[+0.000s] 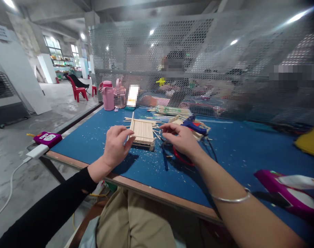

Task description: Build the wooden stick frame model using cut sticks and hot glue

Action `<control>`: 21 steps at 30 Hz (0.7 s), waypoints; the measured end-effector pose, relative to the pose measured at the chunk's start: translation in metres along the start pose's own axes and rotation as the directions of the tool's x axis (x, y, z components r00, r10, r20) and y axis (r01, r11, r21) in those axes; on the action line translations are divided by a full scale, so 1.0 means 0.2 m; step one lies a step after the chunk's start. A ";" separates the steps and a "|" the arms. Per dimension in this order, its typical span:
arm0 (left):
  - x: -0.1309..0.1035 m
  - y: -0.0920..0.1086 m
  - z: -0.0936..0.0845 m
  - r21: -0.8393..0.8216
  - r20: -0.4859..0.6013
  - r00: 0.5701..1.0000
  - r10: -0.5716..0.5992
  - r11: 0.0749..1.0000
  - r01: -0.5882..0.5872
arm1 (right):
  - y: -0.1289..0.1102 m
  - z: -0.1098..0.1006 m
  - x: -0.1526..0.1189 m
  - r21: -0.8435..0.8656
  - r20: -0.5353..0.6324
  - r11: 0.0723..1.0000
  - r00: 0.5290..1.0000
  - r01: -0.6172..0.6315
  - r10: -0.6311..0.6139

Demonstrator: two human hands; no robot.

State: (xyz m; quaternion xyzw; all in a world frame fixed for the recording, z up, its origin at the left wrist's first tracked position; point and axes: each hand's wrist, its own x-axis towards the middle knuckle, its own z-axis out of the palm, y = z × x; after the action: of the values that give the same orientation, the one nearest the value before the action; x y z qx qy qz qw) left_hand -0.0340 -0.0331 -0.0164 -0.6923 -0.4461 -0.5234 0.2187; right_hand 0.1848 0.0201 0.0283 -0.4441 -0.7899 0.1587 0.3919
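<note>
In the head view, the slatted panel (142, 129) lies on the bench (92, 137) between both hands, its slats running away from the person. The left hand (118, 144) is nearer, at the panel's left edge; its fingers are narrow and seem to pinch one end of a thin cross stick (144, 136), which lies crosswise to the slats near the panel's front. From these fingers the panel extends rightward and away. The right hand (179, 137) is just right of the panel, its fingers curled and parted, with nothing visible between them. Beyond it, farther right of the panel, is a blue glue gun (194, 124). Behind the panel, a stick pack (173, 110) bears green marks too small to read. Well left of the panel, a purple box (47, 138) has a white design without legible words; the wall sign's (0, 32) print is blurred. No brand can be read.
</note>
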 end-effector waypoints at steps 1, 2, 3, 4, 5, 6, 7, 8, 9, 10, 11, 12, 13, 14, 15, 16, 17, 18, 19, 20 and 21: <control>0.01 0.02 0.01 0.059 0.021 0.994 0.104 0.993 -0.105 | 0.01 0.00 0.00 0.029 0.069 0.999 0.997 -0.023 0.021; 0.02 0.03 0.02 0.113 0.054 0.983 0.178 0.977 -0.183 | 0.02 0.01 -0.01 0.052 0.131 0.998 0.991 -0.040 0.033; 0.03 0.05 0.03 0.161 0.089 0.971 0.221 0.959 -0.233 | 0.02 0.01 -0.01 0.068 0.174 0.996 0.984 -0.054 0.041; 0.04 0.06 0.05 0.202 0.118 0.964 0.238 0.945 -0.257 | 0.03 0.02 -0.02 0.078 0.192 0.995 0.980 -0.064 0.048; 0.04 0.07 0.07 0.235 0.140 0.962 0.235 0.936 -0.263 | 0.03 0.03 -0.02 0.080 0.197 0.994 0.979 -0.071 0.054; 0.04 0.07 0.08 0.260 0.159 0.961 0.224 0.930 -0.260 | 0.03 0.04 -0.03 0.079 0.190 0.994 0.980 -0.078 0.062; 0.04 0.08 0.10 0.278 0.173 0.962 0.209 0.927 -0.251 | 0.03 0.04 -0.03 0.076 0.178 0.994 0.982 -0.081 0.066; 0.04 0.08 0.11 0.290 0.183 0.964 0.194 0.926 -0.241 | 0.02 0.05 -0.03 0.072 0.165 0.994 0.984 -0.079 0.067; 0.04 0.07 0.11 0.298 0.186 0.966 0.181 0.926 -0.231 | 0.02 0.05 -0.03 0.067 0.149 0.995 0.987 -0.072 0.061; 0.03 0.07 0.12 0.303 0.186 0.968 0.171 0.927 -0.222 | 0.02 0.05 -0.04 0.058 0.133 0.997 0.990 -0.057 0.049; 0.03 0.07 0.12 0.305 0.183 0.969 0.164 0.928 -0.215 | 0.02 0.05 -0.04 0.048 0.119 0.998 0.992 -0.039 0.033; 0.03 0.06 0.12 0.307 0.179 0.971 0.159 0.928 -0.209 | 0.02 0.05 -0.03 0.035 0.106 0.999 0.994 -0.020 0.016; 0.02 0.06 0.12 0.309 0.174 0.972 0.156 0.929 -0.204 | 0.02 0.06 -0.03 0.023 0.097 1.000 0.995 -0.002 0.000; 0.02 0.06 0.12 0.309 0.172 0.973 0.153 0.930 -0.201 | 0.02 0.06 -0.03 0.012 0.089 1.000 0.996 0.011 -0.012; 0.02 0.06 0.12 0.308 0.171 0.974 0.150 0.931 -0.197 | 0.02 0.06 -0.03 0.004 0.082 1.000 0.996 0.022 -0.022; 0.02 0.06 0.12 0.307 0.173 0.974 0.145 0.932 -0.193 | 0.02 0.06 -0.03 -0.001 0.075 1.000 0.997 0.031 -0.031; 0.03 0.06 0.12 0.305 0.175 0.975 0.140 0.933 -0.188 | 0.02 0.07 -0.03 -0.003 0.069 0.999 0.997 0.041 -0.041; 0.03 0.06 0.12 0.303 0.177 0.975 0.134 0.935 -0.184 | 0.02 0.07 -0.03 -0.004 0.067 0.999 0.996 0.052 -0.052; 0.03 0.06 0.12 0.301 0.179 0.976 0.128 0.937 -0.178 | 0.02 0.07 -0.03 -0.005 0.066 0.998 0.996 0.064 -0.063; 0.03 0.06 0.12 0.299 0.181 0.976 0.122 0.939 -0.173 | 0.02 0.08 -0.03 -0.007 0.067 0.997 0.995 0.075 -0.075; 0.02 0.06 0.12 0.296 0.184 0.976 0.117 0.940 -0.168 | 0.03 0.08 -0.03 -0.011 0.069 0.996 0.994 0.087 -0.086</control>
State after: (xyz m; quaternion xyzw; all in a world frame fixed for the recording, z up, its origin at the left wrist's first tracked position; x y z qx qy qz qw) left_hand -0.0104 -0.0192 -0.0186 -0.7207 -0.4877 -0.3708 0.3245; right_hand 0.1779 0.0202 0.0130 -0.4066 -0.8224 0.1513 0.3681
